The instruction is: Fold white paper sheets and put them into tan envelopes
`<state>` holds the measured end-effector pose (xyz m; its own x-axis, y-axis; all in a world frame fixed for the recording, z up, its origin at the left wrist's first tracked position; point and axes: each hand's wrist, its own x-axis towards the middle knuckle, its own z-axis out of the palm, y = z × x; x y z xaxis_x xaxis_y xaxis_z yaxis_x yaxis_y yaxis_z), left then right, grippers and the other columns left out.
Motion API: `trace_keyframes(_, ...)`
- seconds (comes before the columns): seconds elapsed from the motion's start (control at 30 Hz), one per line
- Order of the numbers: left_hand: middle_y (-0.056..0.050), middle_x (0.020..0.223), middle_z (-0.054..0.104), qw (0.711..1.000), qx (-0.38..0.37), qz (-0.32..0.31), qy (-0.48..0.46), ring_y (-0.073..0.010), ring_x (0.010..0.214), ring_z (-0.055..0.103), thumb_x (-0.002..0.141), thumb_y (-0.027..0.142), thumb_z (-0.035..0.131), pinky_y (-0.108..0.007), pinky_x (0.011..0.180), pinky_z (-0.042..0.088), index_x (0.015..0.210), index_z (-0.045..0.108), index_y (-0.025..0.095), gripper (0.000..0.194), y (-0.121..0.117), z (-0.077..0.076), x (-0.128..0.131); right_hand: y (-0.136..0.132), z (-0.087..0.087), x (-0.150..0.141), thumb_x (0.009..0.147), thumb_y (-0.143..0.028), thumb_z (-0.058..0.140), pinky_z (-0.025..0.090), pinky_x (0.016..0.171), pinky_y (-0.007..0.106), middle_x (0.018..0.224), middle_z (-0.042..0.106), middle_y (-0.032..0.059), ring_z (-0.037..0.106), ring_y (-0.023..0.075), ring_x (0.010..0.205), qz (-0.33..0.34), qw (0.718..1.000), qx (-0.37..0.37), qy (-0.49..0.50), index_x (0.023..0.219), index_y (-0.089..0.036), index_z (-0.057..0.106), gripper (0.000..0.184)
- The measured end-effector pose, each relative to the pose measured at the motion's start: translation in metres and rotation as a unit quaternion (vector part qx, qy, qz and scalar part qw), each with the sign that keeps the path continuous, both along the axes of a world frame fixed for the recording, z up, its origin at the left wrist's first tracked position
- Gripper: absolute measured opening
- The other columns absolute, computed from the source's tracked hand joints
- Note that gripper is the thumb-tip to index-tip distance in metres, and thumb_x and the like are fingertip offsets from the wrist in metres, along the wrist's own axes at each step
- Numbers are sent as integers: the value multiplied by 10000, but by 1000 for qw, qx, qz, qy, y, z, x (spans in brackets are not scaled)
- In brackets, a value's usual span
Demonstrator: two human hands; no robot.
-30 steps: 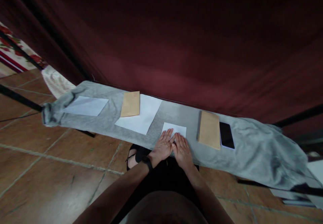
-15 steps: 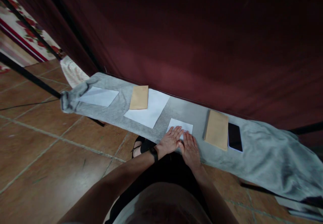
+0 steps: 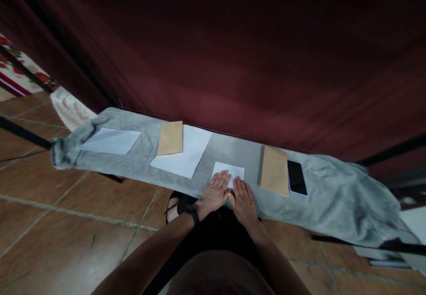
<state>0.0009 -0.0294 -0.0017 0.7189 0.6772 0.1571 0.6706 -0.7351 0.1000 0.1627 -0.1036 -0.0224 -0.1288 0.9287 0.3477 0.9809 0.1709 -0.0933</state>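
Note:
A small piece of white paper (image 3: 229, 168), perhaps folded, lies in front of me on a grey cloth-covered bench (image 3: 233, 146). My left hand (image 3: 214, 193) rests on its left part, fingers stretched out and palm down. Beside it my right hand (image 3: 243, 197) lies flat with its fingertips on the paper's right part. The thumbs of both hands meet near the paper's lower edge, which the hands hide. Neither hand grips anything.
To the right lie a stack of brown envelopes (image 3: 274, 171) and a dark-screened phone (image 3: 297, 177). Leftward, another brown envelope (image 3: 171, 138) overlaps a large white sheet (image 3: 193, 153). Farther left is another white sheet (image 3: 113, 140). A dark red curtain (image 3: 226, 73) hangs behind the bench.
The view has turned, so the bench and its things appear shifted left. My right hand has slid slightly down the paper, showing more of its right side. Both hands stay flat.

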Motion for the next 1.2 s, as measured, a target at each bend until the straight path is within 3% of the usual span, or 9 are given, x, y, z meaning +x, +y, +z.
trace_keyframes(0.23, -147, 1592, 342, 999, 10, 38, -11, -215, 1499, 257, 1021, 340, 303, -418, 1232, 207, 1534, 302, 92, 570, 4, -2, -2, -3, -2, 4, 1044, -432, 342, 295, 1176, 487, 1547, 398, 192, 384, 292, 1430, -31, 999, 8, 9, 1544, -72, 301, 617)
trace_keyframes(0.47, -141, 1575, 372, 994, 11, 105, -15, -236, 1482, 302, 1015, 327, 286, -478, 1226, 224, 1541, 301, 113, 568, 21, 0, -14, -8, -2, 7, 1047, -423, 333, 306, 1166, 498, 1536, 413, 195, 407, 306, 1416, -43, 999, 11, 0, 1539, -74, 316, 604)
trace_keyframes(0.63, -149, 1571, 378, 992, 16, 125, -23, -248, 1489, 281, 1014, 328, 296, -481, 1229, 212, 1518, 346, 95, 557, 25, 1, -4, -8, 3, 7, 1053, -390, 320, 319, 1161, 492, 1533, 421, 185, 417, 301, 1410, -47, 999, 9, 11, 1511, -69, 376, 562)
trace_keyframes(0.77, -121, 1590, 354, 994, 2, 106, -23, -238, 1499, 256, 1014, 309, 288, -477, 1233, 205, 1512, 363, 114, 540, 27, 0, 15, 10, 11, 4, 1058, -330, 267, 319, 1159, 514, 1501, 475, 172, 429, 287, 1405, -60, 997, -6, 47, 1477, -86, 444, 516)
trace_keyframes(0.97, -137, 1594, 342, 995, -13, 93, 12, -235, 1502, 248, 974, 225, 306, -445, 1243, 187, 1536, 324, 104, 574, 34, -7, 27, 53, 15, -8, 1062, -356, 201, 280, 1189, 456, 1520, 462, 128, 376, 230, 1444, -60, 992, -78, 80, 1489, -118, 435, 542)
trace_keyframes(1.1, -135, 1592, 347, 996, 15, 92, -10, -232, 1501, 251, 972, 230, 299, -470, 1230, 204, 1565, 236, 113, 608, 39, -10, 18, 62, 4, -8, 1059, -390, 214, 272, 1179, 484, 1535, 429, 164, 366, 270, 1447, -77, 994, -41, 66, 1491, -87, 423, 567)
trace_keyframes(1.2, -137, 1582, 362, 993, 17, 113, -19, -235, 1490, 280, 992, 261, 285, -453, 1218, 233, 1540, 300, 97, 573, 41, -10, 10, 61, -4, -6, 1052, -390, 274, 277, 1171, 496, 1535, 418, 187, 376, 291, 1439, -72, 996, -1, 57, 1504, -74, 393, 564)
